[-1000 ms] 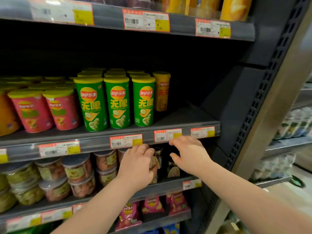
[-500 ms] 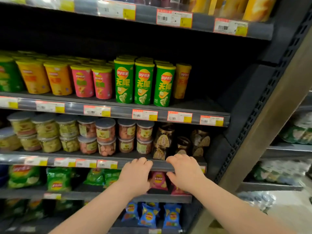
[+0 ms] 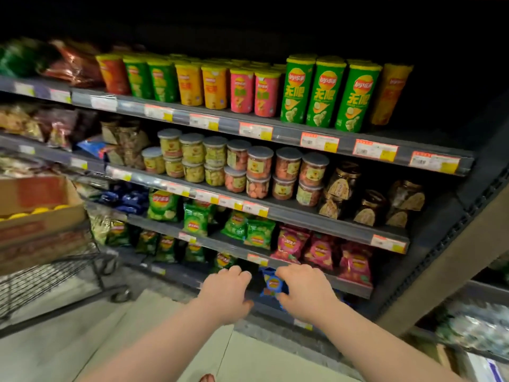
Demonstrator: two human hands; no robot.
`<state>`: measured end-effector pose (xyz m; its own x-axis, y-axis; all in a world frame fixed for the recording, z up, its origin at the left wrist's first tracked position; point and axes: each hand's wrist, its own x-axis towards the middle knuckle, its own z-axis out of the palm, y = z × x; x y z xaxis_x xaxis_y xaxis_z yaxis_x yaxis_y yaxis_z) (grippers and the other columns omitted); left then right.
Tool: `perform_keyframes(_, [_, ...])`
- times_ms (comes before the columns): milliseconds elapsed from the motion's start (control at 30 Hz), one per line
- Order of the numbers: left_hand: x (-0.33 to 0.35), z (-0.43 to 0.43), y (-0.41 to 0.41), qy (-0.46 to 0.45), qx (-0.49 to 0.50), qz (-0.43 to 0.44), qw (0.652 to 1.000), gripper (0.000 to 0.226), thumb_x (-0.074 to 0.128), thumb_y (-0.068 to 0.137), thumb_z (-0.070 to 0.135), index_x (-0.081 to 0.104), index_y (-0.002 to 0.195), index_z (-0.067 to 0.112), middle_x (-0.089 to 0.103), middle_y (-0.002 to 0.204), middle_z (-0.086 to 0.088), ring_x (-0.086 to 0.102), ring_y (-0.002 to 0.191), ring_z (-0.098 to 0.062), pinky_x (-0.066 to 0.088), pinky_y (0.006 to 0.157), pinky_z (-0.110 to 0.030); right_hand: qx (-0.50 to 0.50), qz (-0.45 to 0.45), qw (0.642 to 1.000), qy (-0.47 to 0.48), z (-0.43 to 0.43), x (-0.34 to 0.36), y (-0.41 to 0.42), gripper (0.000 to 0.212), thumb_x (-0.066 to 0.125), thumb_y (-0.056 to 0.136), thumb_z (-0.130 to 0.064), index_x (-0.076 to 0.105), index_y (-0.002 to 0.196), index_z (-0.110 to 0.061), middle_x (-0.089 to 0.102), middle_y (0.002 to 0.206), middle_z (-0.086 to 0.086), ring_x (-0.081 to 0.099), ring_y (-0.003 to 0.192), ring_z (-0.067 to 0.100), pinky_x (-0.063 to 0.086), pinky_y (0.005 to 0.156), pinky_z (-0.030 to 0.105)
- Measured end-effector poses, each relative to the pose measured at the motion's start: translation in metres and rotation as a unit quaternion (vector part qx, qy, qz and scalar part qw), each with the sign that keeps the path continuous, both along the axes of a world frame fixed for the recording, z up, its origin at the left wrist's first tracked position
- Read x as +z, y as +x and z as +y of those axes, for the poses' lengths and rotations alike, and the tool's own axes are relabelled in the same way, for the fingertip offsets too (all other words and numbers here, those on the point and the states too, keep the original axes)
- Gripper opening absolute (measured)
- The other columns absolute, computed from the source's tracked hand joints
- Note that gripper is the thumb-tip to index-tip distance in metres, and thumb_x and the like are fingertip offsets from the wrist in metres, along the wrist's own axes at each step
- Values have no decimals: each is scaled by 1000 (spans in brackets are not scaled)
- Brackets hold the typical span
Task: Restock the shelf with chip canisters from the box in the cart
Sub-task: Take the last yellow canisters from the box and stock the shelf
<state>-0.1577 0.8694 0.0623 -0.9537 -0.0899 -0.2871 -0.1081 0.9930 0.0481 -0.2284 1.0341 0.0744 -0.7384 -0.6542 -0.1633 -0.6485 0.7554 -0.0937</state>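
Chip canisters line the upper shelf [image 3: 275, 130]: three tall green ones [image 3: 325, 95] at the right, one orange canister [image 3: 389, 95] behind them, then pink [image 3: 253, 92], orange and green rows to the left. A cardboard box [image 3: 41, 213] with yellow canister lids [image 3: 35, 211] showing sits in the wire cart [image 3: 46, 279] at the left. My left hand [image 3: 224, 295] and my right hand [image 3: 304, 292] hang low in front of the bottom shelves, fingers loosely curled, holding nothing.
Below the canisters stand stacked clear snack jars [image 3: 259, 169] and dark jars [image 3: 369, 199]. Lower shelves hold green [image 3: 195, 221], pink [image 3: 319, 249] and blue chip bags [image 3: 274, 283]. A shelf upright [image 3: 454, 260] rises at the right. Pale floor [image 3: 154, 323] lies between me and the cart.
The view has pulled back and swung left, bringing the cart and box into sight. Both hands have dropped from the canister shelf edge to the bottom shelves, holding nothing.
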Motion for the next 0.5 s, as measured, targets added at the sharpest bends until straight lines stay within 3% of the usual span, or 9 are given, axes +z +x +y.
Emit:
perform_keyframes(233, [-16, -66, 53, 30, 71, -14, 997, 48, 49, 89, 44, 42, 130, 20, 46, 127, -3, 47, 118, -26, 43, 95, -39, 56, -29, 997, 41, -63, -13, 34, 46, 49, 92, -37, 42, 136, -25, 52, 132, 2, 46, 122, 26, 37, 99, 38])
perform_keyframes(400, [-22, -142, 93, 47, 113, -32, 992, 55, 49, 91, 44, 35, 138, 18, 44, 132, -6, 45, 123, -27, 42, 97, -39, 96, -38, 993, 57, -154, -24, 56, 47, 49, 90, -36, 42, 135, -25, 52, 132, 2, 47, 121, 27, 38, 97, 38])
perform_keyframes(500, [-22, -202, 122, 59, 157, -39, 985, 51, 49, 91, 44, 40, 133, 18, 45, 130, -5, 47, 120, -26, 42, 93, -37, 118, -58, 989, 67, -220, -27, 74, 49, 48, 89, -37, 41, 137, -24, 50, 133, 3, 45, 122, 27, 36, 97, 37])
